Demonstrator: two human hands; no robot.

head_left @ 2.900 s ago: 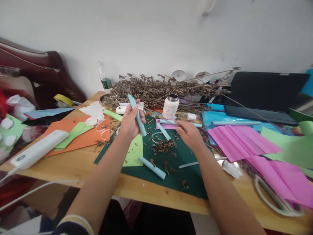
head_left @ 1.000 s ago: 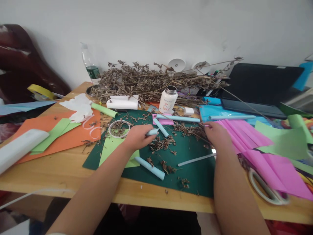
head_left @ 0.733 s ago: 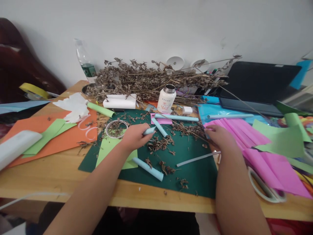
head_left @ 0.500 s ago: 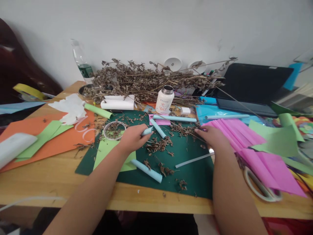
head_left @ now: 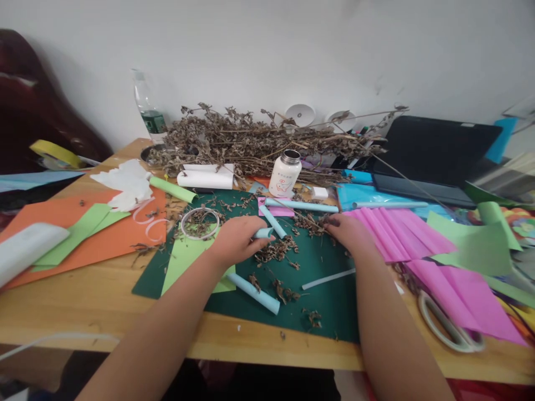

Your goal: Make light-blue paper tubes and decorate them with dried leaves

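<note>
My left hand (head_left: 239,236) is closed around a light blue rolled-paper tube (head_left: 263,233), its open end pointing right. My right hand (head_left: 348,230) has its fingertips pinched together at a small heap of dried leaves (head_left: 308,223), and the leaf pieces at the fingertips are partly covered. Between my hands, more crumbled leaves (head_left: 276,249) lie on the dark green sheet (head_left: 326,303). Another blue paper tube (head_left: 256,293) rests below my left hand. A thinner pale roll (head_left: 328,278) lies beside my right forearm.
Dried branches (head_left: 251,136) stretch along the wall behind a lidless white bottle (head_left: 286,174). A white ring (head_left: 183,225) sits on light green paper at left. Scissors (head_left: 443,328) and pink paper (head_left: 472,295) lie at right, with a dark laptop (head_left: 438,150) behind.
My right hand has moved slightly left into the dried leaves, its fingers drawing together. My left hand keeps its hold on the blue tube. The whole view has shifted a little.
</note>
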